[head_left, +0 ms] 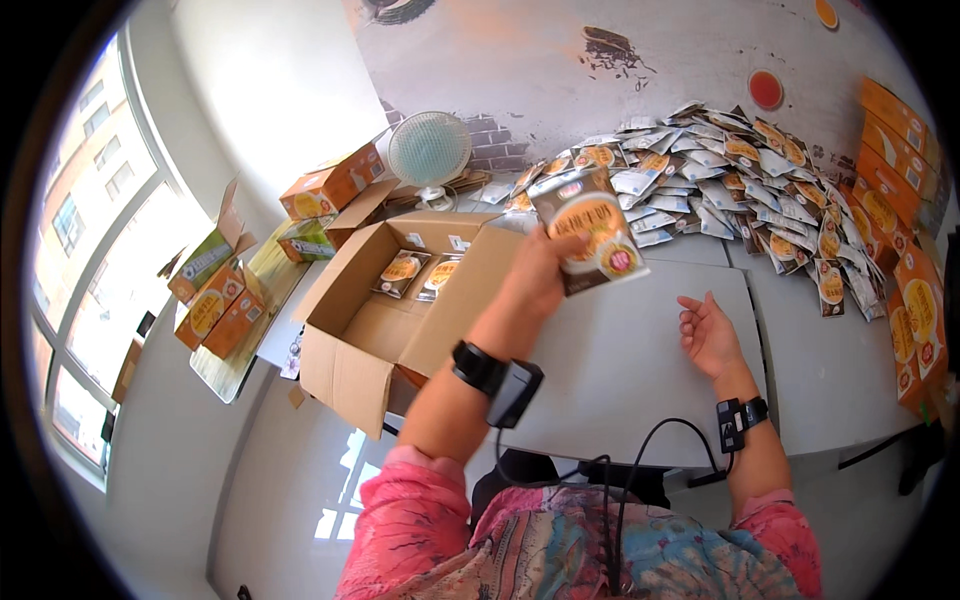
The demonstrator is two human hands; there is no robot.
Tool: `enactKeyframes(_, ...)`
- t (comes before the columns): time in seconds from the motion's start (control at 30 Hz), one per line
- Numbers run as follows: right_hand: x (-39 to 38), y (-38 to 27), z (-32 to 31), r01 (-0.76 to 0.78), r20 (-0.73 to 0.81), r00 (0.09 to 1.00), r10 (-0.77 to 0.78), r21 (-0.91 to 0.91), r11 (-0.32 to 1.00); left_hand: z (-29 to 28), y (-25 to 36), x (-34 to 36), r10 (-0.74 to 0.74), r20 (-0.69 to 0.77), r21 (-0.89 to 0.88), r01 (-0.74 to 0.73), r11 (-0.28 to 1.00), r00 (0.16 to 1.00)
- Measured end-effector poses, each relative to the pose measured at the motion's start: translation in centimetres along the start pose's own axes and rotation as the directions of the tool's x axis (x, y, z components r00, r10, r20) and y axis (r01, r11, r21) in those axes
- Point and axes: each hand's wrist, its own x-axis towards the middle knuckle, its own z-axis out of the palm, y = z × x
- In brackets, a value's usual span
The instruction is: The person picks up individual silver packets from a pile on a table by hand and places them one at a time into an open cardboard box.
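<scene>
"Where is everything?"
"On the table: packet pile along the far edge, open carton by the left edge, brown packet held above, between them."
"And the grip?"
"Best kept light, to avoid creasing. Left hand stretches forward, closed on the packet's side; right hand is half-curled, empty."

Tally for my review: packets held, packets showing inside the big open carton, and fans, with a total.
Packet in left hand: 1
Packets showing in carton: 2
Fan: 1
Total: 4
</scene>
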Motion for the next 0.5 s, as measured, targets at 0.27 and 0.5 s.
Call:
enactKeyframes(0.27, -0.1, 0.0, 0.4, -0.002, 0.028, 1.000, 0.002, 0.018, 1.000, -12.4, 14.1, 0.8, 0.243, -0.129, 0.788, -0.049, 0.614, 0.962)
enactKeyframes(0.5, 0.5, 0.3, -0.2, -0.037, 0.038, 0.999, 0.036, 0.033, 0.999, -24.8, 15.2, -2.3, 0.057, -0.435, 0.892, 0.421, 0.164, 0.899)
